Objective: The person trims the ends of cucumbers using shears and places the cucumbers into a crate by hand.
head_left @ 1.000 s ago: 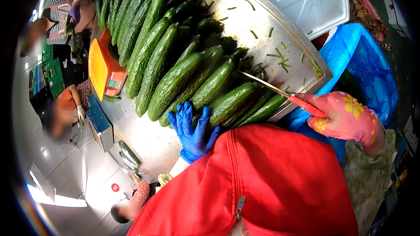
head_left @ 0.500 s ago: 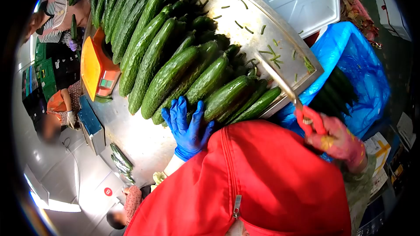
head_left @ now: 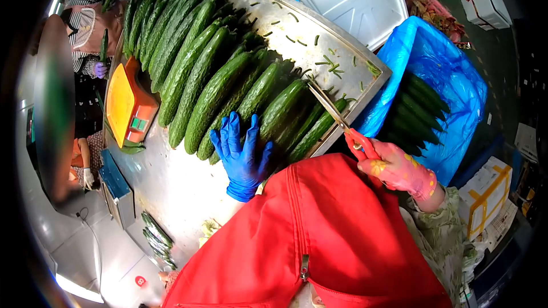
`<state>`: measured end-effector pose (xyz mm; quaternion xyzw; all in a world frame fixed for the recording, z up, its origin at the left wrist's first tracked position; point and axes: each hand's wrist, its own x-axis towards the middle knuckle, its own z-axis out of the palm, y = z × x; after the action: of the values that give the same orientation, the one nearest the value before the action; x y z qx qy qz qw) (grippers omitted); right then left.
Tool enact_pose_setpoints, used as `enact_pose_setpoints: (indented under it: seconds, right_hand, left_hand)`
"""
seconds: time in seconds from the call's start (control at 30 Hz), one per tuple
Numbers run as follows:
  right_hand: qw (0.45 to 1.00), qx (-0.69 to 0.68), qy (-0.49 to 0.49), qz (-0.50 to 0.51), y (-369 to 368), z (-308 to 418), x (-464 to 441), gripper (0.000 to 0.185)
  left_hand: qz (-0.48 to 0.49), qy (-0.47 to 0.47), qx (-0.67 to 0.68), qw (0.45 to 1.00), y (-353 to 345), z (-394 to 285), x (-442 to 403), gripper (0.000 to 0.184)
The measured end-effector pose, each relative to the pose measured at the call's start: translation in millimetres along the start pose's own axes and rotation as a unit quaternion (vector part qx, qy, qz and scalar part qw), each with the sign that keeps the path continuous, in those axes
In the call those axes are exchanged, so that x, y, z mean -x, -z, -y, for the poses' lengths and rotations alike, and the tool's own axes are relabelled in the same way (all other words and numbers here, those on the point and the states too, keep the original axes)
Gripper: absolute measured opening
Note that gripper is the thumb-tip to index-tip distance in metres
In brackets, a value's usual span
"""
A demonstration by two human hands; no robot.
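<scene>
My left hand (head_left: 241, 162), in a blue glove, lies on the near ends of the cucumbers with its fingers spread. A long row of cucumbers (head_left: 220, 86) is piled side by side on the metal table. My right hand (head_left: 399, 171), in a pink glove with yellow flowers, is closed round the red handles of a pair of scissors (head_left: 330, 105). The blades reach to the stem end of a cucumber (head_left: 283, 102) near the row's right end. Whether they touch its stem I cannot tell. Cut stems (head_left: 331, 66) lie scattered beyond the blades.
A blue-lined container (head_left: 394, 40) with several cucumbers (head_left: 419, 108) stands to the right. An orange scale (head_left: 127, 105) sits at the table's left. A white foam lid (head_left: 348, 0) lies behind. Another person's purple-gloved hand (head_left: 100, 70) shows at far left.
My right hand has brought the scissors leftward, from over the loose stems to a cucumber's stem end. My left hand stays spread on the cucumbers. The camera view has shifted slightly.
</scene>
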<state>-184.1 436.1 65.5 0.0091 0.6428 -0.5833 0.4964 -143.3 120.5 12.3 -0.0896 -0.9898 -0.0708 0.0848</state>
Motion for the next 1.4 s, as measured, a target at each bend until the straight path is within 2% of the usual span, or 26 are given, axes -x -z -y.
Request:
enact_pose_setpoints:
  seconds: [0.03,0.13,0.23,0.33,0.53,0.57,0.67,0.73,0.8,0.83,0.93,1.1,1.2,1.4]
  right_hand:
    - [0.999,-0.015,0.036,-0.011,-2,-4,-2,0.051]
    - [1.000,-0.024,0.008,-0.013,-3,-7,-4,0.050]
    - [0.996,0.021,0.070,-0.053,-7,-24,-11,0.048]
    - [0.992,-0.105,-0.010,-0.070,-1,-15,-5,0.045]
    - [0.996,0.034,-0.080,0.033,41,2,-13,0.046]
    - [0.994,0.077,-0.066,0.036,48,10,-16,0.041]
    - [0.984,0.126,-0.116,0.050,64,57,-23,0.035]
    - [0.963,0.248,-0.081,0.072,75,73,-30,0.038]
    - [0.915,0.395,-0.032,0.076,84,77,-34,0.041]
    - [0.921,0.372,-0.074,0.087,84,97,-37,0.043]
    - [0.917,0.377,-0.071,0.108,92,111,-44,0.044]
    - [0.903,0.407,-0.013,0.138,97,126,-63,0.023]
    - [0.918,0.319,-0.191,0.139,87,147,-75,0.021]
    - [0.866,0.439,-0.200,0.133,79,169,-71,0.021]
  left_hand:
    - [0.000,-0.001,-0.001,1.000,0,0,0,0.060]
    - [0.002,-0.005,-0.006,1.000,0,0,0,0.061]
    - [0.009,0.003,-0.003,1.000,0,-2,-1,0.061]
    - [0.016,0.006,0.000,1.000,0,-1,0,0.061]
    - [0.024,0.004,0.000,1.000,-1,2,0,0.060]
    - [0.027,0.007,0.005,1.000,-1,3,0,0.060]
    - [0.038,0.014,0.009,0.999,0,4,-1,0.057]
    - [0.043,0.019,0.014,0.999,0,4,1,0.056]
    - [0.053,0.024,0.015,0.998,0,5,3,0.055]
    - [0.057,0.024,0.015,0.998,0,6,3,0.056]
    - [0.057,0.028,0.017,0.998,-1,7,4,0.056]
    - [0.056,0.037,0.016,0.998,-1,5,3,0.054]
    - [0.053,0.037,0.023,0.998,-2,7,5,0.053]
    - [0.050,0.033,0.026,0.998,-2,8,5,0.051]
